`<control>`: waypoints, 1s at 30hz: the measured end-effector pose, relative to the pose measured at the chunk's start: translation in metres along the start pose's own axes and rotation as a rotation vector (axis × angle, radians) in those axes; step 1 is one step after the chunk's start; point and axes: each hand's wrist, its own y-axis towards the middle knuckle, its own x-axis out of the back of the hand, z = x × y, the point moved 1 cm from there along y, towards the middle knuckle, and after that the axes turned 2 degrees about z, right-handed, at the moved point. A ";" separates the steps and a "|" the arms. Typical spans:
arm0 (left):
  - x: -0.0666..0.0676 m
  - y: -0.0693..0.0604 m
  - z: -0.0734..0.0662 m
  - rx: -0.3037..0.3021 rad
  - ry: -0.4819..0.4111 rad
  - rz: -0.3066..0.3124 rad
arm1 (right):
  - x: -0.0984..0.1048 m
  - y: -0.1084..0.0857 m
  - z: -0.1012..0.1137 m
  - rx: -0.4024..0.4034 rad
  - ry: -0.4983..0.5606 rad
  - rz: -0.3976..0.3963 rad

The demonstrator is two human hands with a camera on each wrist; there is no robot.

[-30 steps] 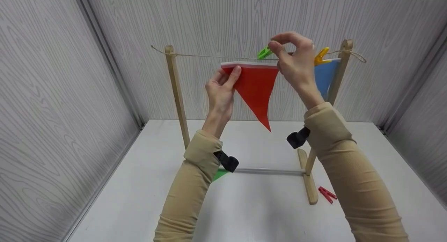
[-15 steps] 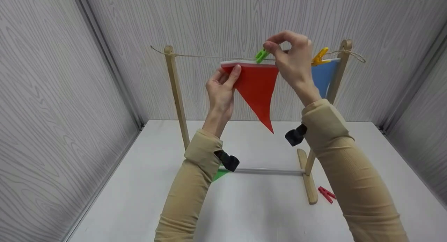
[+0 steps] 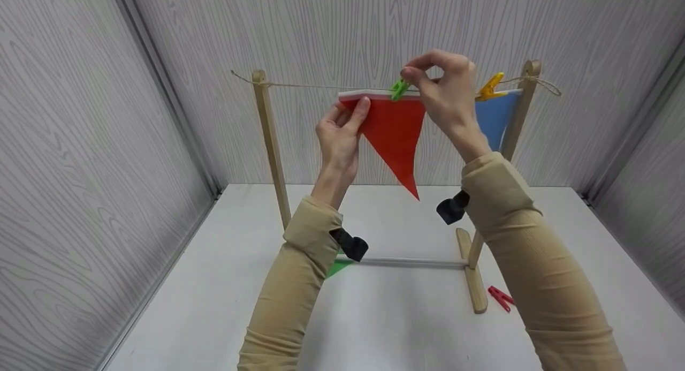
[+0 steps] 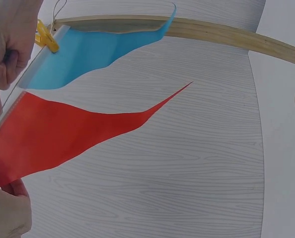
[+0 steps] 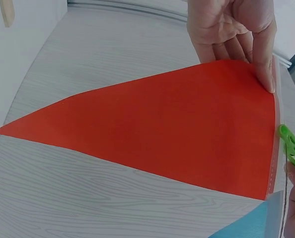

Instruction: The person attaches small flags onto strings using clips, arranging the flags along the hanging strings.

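Left hand (image 3: 341, 138) pinches red flag (image 3: 395, 133) near its top-left corner, just under mid-string (image 3: 316, 86), right hand (image 3: 450, 95) pinches green clip (image 3: 399, 89) there; best hold edge flush so clip bites both.

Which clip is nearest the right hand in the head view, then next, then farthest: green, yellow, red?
1. Green clip: pinched by the right hand.
2. Yellow clip: just right of that hand.
3. Red clip: down on the table.
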 end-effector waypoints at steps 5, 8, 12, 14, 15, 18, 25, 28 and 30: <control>0.000 0.000 0.000 0.001 0.006 -0.003 | -0.001 0.000 0.001 0.003 -0.018 0.021; 0.000 0.000 0.000 0.003 0.023 -0.002 | -0.001 -0.001 0.002 0.025 -0.031 0.032; -0.001 0.000 0.000 0.000 0.037 0.003 | -0.001 0.000 0.003 0.043 -0.048 0.057; -0.001 -0.001 0.000 -0.003 0.035 0.003 | -0.001 0.000 0.003 0.044 -0.054 0.072; -0.001 0.000 0.000 -0.005 0.031 0.003 | -0.001 0.000 0.003 0.044 -0.056 0.079; -0.002 0.000 0.000 -0.006 0.031 0.001 | 0.001 -0.001 0.004 0.042 -0.060 0.101; -0.002 0.000 0.001 -0.004 0.036 0.000 | 0.002 -0.001 0.002 0.028 -0.058 0.140; -0.002 0.000 0.001 -0.004 0.036 0.004 | 0.002 -0.002 0.001 0.016 -0.041 0.152; -0.002 0.000 0.001 -0.003 0.035 0.002 | 0.003 -0.002 0.001 0.006 -0.030 0.157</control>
